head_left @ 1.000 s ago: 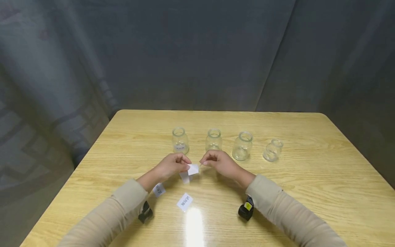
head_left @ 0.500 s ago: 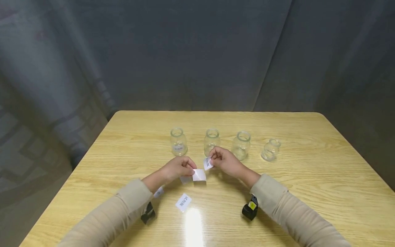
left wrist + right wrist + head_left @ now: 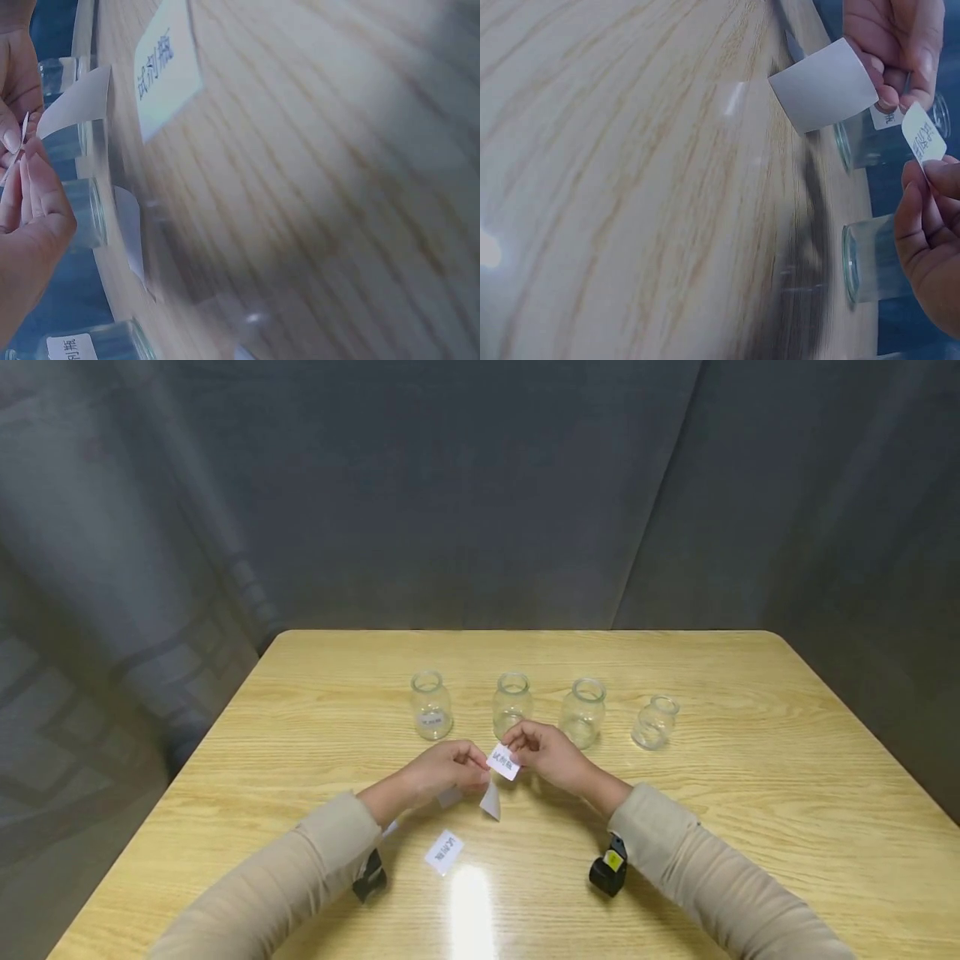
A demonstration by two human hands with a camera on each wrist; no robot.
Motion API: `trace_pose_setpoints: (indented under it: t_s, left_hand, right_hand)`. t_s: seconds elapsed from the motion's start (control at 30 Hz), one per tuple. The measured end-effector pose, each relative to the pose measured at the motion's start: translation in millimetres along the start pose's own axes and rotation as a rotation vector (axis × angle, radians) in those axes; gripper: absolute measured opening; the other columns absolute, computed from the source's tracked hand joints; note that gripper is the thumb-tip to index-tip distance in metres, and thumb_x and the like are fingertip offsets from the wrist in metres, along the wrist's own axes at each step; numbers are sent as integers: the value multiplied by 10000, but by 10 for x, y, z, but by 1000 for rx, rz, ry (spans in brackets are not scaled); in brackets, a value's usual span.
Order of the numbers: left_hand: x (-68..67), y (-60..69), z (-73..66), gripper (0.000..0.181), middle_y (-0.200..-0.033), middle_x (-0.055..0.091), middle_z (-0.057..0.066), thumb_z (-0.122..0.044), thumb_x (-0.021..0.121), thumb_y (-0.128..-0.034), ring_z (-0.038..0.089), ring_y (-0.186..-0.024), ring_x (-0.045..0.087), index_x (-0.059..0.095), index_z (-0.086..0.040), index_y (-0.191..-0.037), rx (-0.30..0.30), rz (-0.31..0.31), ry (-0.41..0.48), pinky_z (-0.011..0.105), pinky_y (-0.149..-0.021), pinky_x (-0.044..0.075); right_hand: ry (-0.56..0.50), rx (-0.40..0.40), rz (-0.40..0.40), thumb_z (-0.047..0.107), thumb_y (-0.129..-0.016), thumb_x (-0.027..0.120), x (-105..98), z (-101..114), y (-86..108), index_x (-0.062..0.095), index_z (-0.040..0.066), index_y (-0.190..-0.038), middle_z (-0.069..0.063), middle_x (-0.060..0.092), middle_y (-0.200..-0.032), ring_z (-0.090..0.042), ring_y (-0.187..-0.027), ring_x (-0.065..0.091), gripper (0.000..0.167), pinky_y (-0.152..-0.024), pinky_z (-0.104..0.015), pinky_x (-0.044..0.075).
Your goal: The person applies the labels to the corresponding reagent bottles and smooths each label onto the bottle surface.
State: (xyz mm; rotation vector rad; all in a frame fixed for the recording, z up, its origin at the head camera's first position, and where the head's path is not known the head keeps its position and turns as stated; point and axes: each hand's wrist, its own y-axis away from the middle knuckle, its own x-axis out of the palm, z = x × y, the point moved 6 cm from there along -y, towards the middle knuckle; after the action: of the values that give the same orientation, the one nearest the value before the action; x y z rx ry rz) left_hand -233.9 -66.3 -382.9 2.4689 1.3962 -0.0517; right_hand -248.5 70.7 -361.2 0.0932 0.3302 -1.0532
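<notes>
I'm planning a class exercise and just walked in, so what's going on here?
A person is handling small papers over a table. The right hand pinches a printed label, while the left hand holds a white slip, blank on the side that shows. Beyond the hands are four glass jars; the leftmost jar already bears a tag. Another label lies printed side up on the table, nearer the person.
</notes>
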Motion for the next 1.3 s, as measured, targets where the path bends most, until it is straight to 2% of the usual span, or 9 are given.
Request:
trace_pose_setpoints:
  t_s: [0.2,0.37,0.5,0.7,0.83,0.97,1.17,1.3]
  left_hand:
    - [-7,-71,-7,201,-788,541,74,-106,593,-793,157,-735,567,537,29,-931,21,-74,-15,276,-722,479]
    - [9,-133,-33,138,-763,529,79,-23,565,-799,156,-705,564,525,49,-909,52,-123,-3,269,-704,490]
    - [4,-156,-60,120,-750,527,80,-8,553,-805,184,-712,570,516,54,-901,60,-159,-7,294,-706,490]
    - [6,-154,-132,103,-777,531,96,8,529,-816,287,-790,569,504,70,-894,62,-200,64,317,-735,483]
    - [-2,-209,-118,115,-801,545,103,-29,524,-831,270,-776,573,517,69,-891,54,-230,81,298,-721,486]
    - [-19,-300,-73,131,-810,548,104,-58,539,-834,228,-748,579,530,60,-890,52,-270,61,264,-684,494]
    - [-24,-339,-120,115,-793,546,99,-64,553,-828,227,-730,584,544,41,-874,21,-347,3,279,-678,498]
    - [-16,-369,-148,105,-774,553,97,-54,558,-822,221,-708,581,555,42,-862,13,-376,-13,291,-673,500]
  right_hand:
    - [49,-23,-8,-86,-791,511,3,12,-12,545,-63,-930,-92,548,-819,-177,-769,505,145,-640,-230,460]
    - [63,-35,-32,-77,-784,530,-7,19,-17,542,-75,-937,-94,556,-822,-185,-769,510,154,-637,-221,453]
    - [54,15,-105,-44,-772,570,-47,-19,-16,539,-69,-947,-94,556,-820,-182,-759,509,180,-647,-246,447]
    - [-10,104,-192,16,-780,596,-95,-114,-17,532,-64,-874,-73,548,-743,-179,-692,514,139,-651,-336,476]
    - [-35,135,-244,1,-780,594,-125,-161,-22,525,-84,-847,-58,541,-677,-168,-634,510,128,-617,-338,481]
    - [-36,181,-317,-14,-775,590,-154,-197,-28,528,-73,-870,-61,531,-681,-130,-612,488,128,-591,-288,463]
    - [-69,216,-409,-49,-766,581,-184,-227,-40,532,-94,-872,-76,533,-692,-94,-597,479,124,-597,-272,462]
    - [-68,241,-470,-22,-776,588,-209,-253,-36,543,-98,-853,-71,533,-674,-110,-594,487,117,-596,-272,465]
